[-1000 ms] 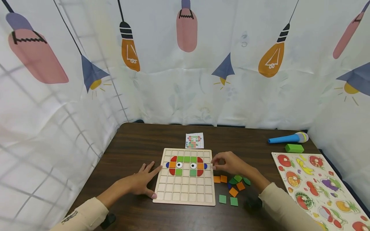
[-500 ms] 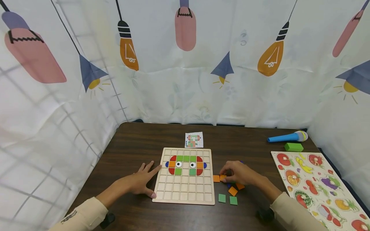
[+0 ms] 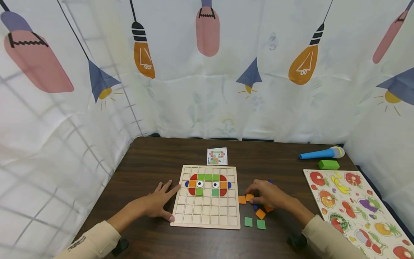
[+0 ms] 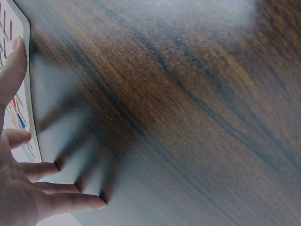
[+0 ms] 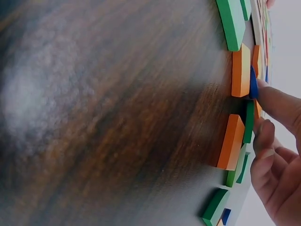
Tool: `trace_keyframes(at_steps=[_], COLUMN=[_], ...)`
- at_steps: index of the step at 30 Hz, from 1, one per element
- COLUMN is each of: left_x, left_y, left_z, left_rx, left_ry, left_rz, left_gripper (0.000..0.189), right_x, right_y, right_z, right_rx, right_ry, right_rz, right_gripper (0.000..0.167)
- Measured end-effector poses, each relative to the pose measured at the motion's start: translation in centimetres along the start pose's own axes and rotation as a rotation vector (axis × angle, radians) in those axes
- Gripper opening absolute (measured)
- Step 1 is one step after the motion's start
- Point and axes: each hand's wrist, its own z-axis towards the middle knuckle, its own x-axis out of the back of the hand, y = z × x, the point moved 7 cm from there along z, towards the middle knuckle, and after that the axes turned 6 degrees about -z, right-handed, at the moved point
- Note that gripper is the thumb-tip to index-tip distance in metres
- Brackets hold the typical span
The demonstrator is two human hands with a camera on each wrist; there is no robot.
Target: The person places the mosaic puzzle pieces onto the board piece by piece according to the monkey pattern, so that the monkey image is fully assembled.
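A wooden grid board point(image 3: 206, 209) lies on the table, with red, orange, green, blue and eye tiles forming part of a face. My left hand point(image 3: 157, 204) is spread beside it, thumb on the near left corner and index finger at the left edge. In the left wrist view, the other fingertips of my left hand point(image 4: 30, 190) rest on the table. Right of the board, my right hand point(image 3: 267, 193) pinches an orange square tile point(image 3: 249, 197) between thumb and index finger. A blue piece point(image 5: 253, 82) sits by the thumb in the right wrist view.
Another orange tile point(image 3: 242, 200) lies against the board's right edge. Two green squares point(image 3: 248, 222) lie nearer me. A small pattern card point(image 3: 217, 156) is behind the board. Farther right are a fruit puzzle board point(image 3: 352, 205), a green block point(image 3: 329, 165) and a blue toy microphone point(image 3: 320, 154).
My right hand has moved from the board's right edge down and right to the loose tiles, where it takes hold of an orange square. My left hand has stayed put.
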Motion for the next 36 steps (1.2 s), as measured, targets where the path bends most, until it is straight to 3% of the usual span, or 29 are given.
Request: trace_keyframes(at_steps=[6, 16, 22, 28, 36], left_x=[0.1, 0.0, -0.1, -0.2, -0.1], left_y=[0.1, 0.1, 0.0, -0.2, -0.1], left_z=[-0.2, -0.2, -0.1, 0.1, 0.0], left_rx=[0.004, 0.003, 0.0, 0.005, 0.003], left_ry=[0.001, -0.005, -0.006, -0.007, 0.002], left_rz=[-0.004, -0.002, -0.001, 0.005, 0.01], left_gripper=[0.112, 0.112, 0.111, 0.112, 0.112], right_x=[-0.2, 1.1, 1.2, 0.4, -1.6], right_y=[-0.3, -1.7, -3.7, -5.8, -9.4], right_z=[0.3, 0.5, 1.4, 3.1, 5.5], right_rx=[0.064, 0.07, 0.132, 0.149, 0.192], right_ry=[-0.002, 0.008, 0.04, 0.056, 0.007], right_rz=[0.036, 0.153, 0.258, 0.273, 0.329], right_gripper=[0.019, 0.019, 0.026, 0.029, 0.028])
